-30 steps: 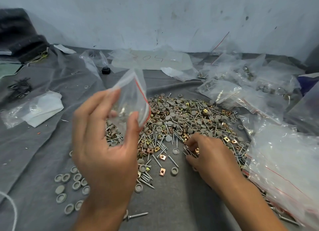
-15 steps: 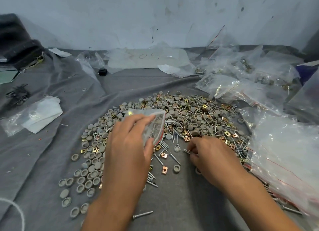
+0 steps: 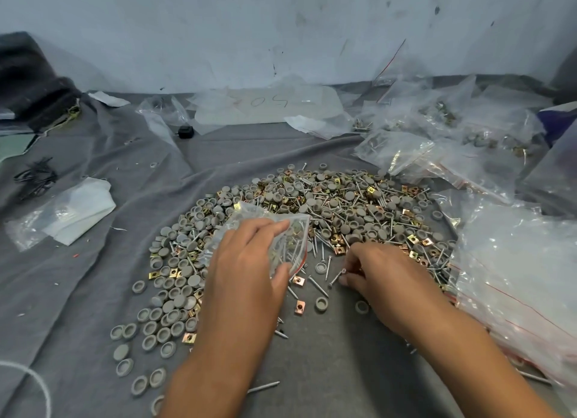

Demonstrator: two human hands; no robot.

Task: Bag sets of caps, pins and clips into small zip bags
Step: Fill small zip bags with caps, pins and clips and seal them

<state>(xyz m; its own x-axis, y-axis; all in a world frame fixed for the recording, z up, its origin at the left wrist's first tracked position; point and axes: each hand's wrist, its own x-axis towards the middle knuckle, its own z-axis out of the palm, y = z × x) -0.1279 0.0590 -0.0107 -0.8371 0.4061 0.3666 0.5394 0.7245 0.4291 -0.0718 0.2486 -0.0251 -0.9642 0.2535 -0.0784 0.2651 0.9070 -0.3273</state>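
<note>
Bag low over the pile, pin pinched

The left hand (image 3: 246, 271) holds a small zip bag (image 3: 281, 239) in its grip just above the heap of caps, pins and clips (image 3: 327, 211). The right hand (image 3: 384, 280) pinches 1 pin (image 3: 337, 276) at the heap's near edge on the grey cloth (image 3: 93, 292).

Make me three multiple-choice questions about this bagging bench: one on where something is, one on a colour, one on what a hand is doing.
1. Where do the heaped clear plastic bags lie?
A. right of the parts pile
B. left of it
C. on the wall

2. What colour are the round plastic caps?
A. red
B. grey
C. black

3. What does the left hand do?
A. rests flat and empty
B. points at the wall
C. holds a small clear zip bag

Answers: 1 A, they crowd the cloth's right edge. 2 B, every cap is grey. 3 C, thumb and fingers pinch the red-striped bag, while the right hand fingers a metal pin.
</note>
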